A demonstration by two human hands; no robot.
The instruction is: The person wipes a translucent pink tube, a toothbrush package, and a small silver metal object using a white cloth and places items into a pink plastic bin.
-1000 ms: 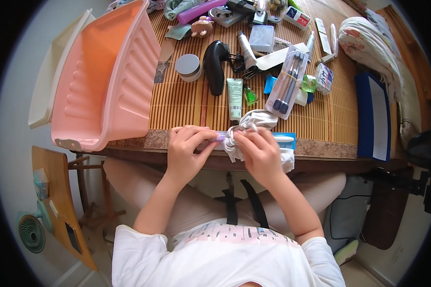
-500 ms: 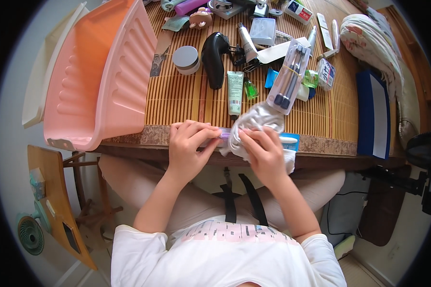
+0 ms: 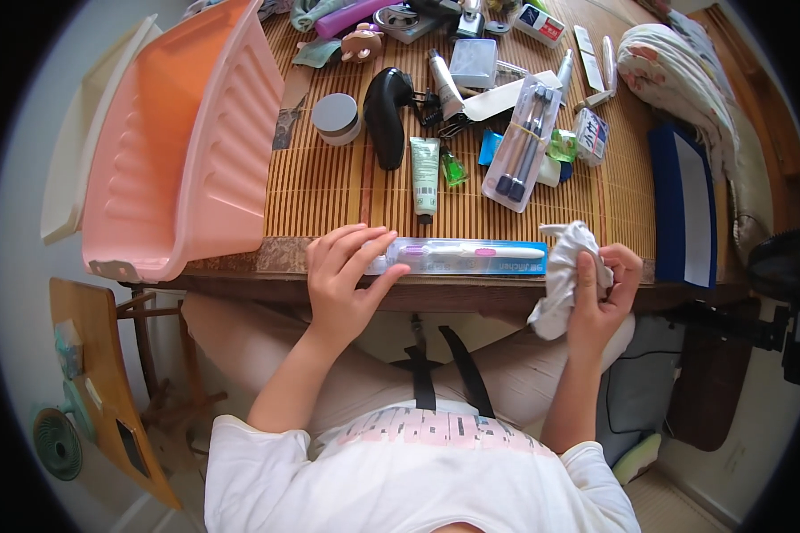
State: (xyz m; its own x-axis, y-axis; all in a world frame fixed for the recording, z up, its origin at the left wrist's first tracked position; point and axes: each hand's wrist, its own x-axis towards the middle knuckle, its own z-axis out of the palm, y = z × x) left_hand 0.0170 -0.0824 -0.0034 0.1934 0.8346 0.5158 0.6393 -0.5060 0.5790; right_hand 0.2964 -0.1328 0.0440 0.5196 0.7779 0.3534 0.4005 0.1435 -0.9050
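A packaged toothbrush [image 3: 471,252], white and purple in a clear and blue pack, lies along the near table edge. My left hand [image 3: 342,266] grips its left end, fingers over the far side and thumb on the near side. A crumpled white cloth [image 3: 564,280] is bunched in my right hand [image 3: 604,289], just past the pack's right end. Beyond the pack lie a pale green tube [image 3: 425,178], a small green bottle [image 3: 453,167] and a clear blister pack [image 3: 523,147] with dark-tipped sticks.
To the left stands a large pink plastic bin [image 3: 227,151]. A grey-lidded jar [image 3: 336,119] and a black curved device [image 3: 386,120] sit farther back among several small items. On the right are a dark blue box [image 3: 682,204] and a patterned cloth bundle [image 3: 676,80].
My right hand has moved right with the cloth, off the toothbrush pack, which now shows along its length. My left hand stays at the pack's left end. The view has shifted slightly.
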